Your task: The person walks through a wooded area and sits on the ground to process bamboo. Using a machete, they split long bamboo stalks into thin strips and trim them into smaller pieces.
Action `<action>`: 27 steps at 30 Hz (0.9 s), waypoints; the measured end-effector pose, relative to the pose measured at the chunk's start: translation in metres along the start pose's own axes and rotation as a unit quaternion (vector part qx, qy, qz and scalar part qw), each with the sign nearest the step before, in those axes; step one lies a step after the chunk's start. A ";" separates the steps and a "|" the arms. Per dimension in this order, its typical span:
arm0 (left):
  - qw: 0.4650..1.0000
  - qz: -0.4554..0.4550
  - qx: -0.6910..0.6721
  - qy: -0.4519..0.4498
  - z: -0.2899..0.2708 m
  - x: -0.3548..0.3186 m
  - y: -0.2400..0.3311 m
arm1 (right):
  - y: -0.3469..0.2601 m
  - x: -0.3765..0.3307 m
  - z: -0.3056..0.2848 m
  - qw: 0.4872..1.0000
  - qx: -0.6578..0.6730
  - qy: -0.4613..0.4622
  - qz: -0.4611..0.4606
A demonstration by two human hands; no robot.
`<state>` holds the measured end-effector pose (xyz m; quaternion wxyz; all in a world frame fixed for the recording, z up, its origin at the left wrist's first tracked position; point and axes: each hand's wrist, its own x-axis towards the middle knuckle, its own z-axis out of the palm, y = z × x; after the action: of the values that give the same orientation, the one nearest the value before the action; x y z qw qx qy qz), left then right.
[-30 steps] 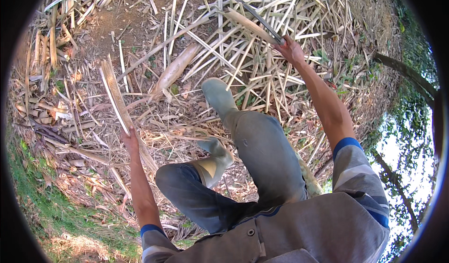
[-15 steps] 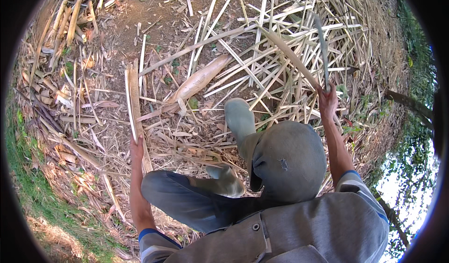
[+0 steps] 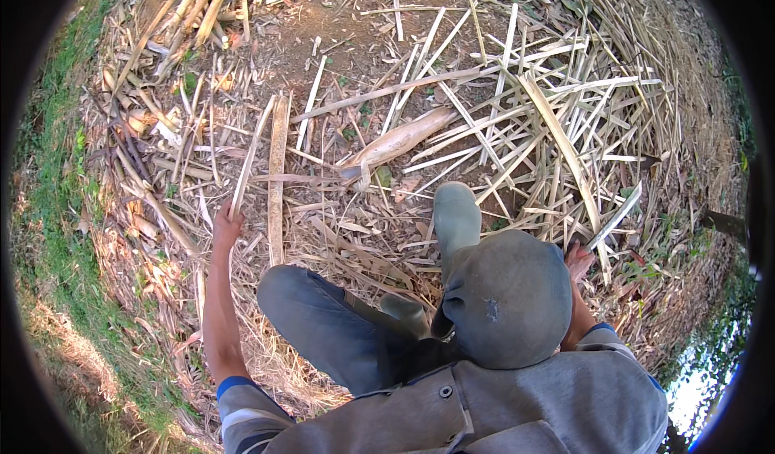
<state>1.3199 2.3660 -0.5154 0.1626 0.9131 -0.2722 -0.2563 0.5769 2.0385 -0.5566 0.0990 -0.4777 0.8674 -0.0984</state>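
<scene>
I sit on the ground with my knees drawn up. My left hand [image 3: 228,226] grips the near end of a thin bamboo strip [image 3: 250,157] that runs away from me beside a wider split bamboo slat [image 3: 277,171]. My right hand [image 3: 580,260] is low beside my raised right knee [image 3: 508,292], which hides part of it. It is closed on the handle of a long knife whose pale flat blade [image 3: 617,216] points up and to the right. A long bamboo strip [image 3: 557,139] lies just beyond that hand.
Split bamboo strips [image 3: 517,107] and dry husks cover the bare soil ahead. A curved bamboo sheath [image 3: 400,141] lies in the middle. My boot [image 3: 456,216] rests among the litter. Grass [image 3: 56,236] borders the left side, with more cut pieces [image 3: 202,10] at the far left.
My right hand has dropped from a raised position ahead down to beside my right knee, the knife with it. My left hand stayed on the thin strip.
</scene>
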 end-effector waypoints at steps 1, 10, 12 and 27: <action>0.999 -0.025 -0.040 0.006 -0.013 -0.003 -0.005 | -0.004 -0.006 0.003 1.000 0.016 0.013 -0.012; 0.960 -0.091 -0.263 -0.025 -0.002 -0.005 0.035 | -0.009 -0.005 0.014 0.998 0.021 0.051 -0.021; 0.970 -0.060 -0.237 0.020 -0.006 -0.001 0.059 | 0.000 -0.006 0.017 0.998 0.035 0.051 -0.007; 0.840 0.132 -0.504 0.149 -0.074 -0.003 0.205 | 0.003 -0.014 0.008 0.993 0.101 0.056 -0.036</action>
<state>1.2739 2.2155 -0.3641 0.6713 0.6877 -0.1956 -0.1953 0.5841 2.0515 -0.5641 0.0943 -0.4894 0.8396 -0.2161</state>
